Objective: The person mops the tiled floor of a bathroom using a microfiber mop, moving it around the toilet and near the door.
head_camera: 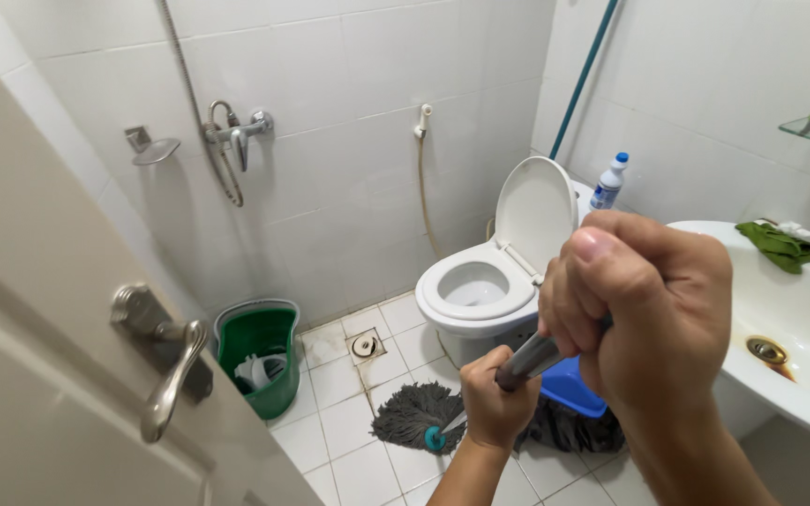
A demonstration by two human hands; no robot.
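**Both hands on the mop**

The mop handle (529, 359) runs down to a grey mop head (414, 415) spread on the tiled floor (339, 440) before the toilet (480, 286). The left hand (497, 398) grips it low, the right hand (644, 305) clenches it higher. A green bucket (260, 356) sits by the door (39, 375), a sink (789, 319) to the right

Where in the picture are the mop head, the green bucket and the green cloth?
mop head (412, 412), head view, on its grey strands.
green bucket (260, 342), head view, on its inner wall.
green cloth (780, 245), head view, on its folds.
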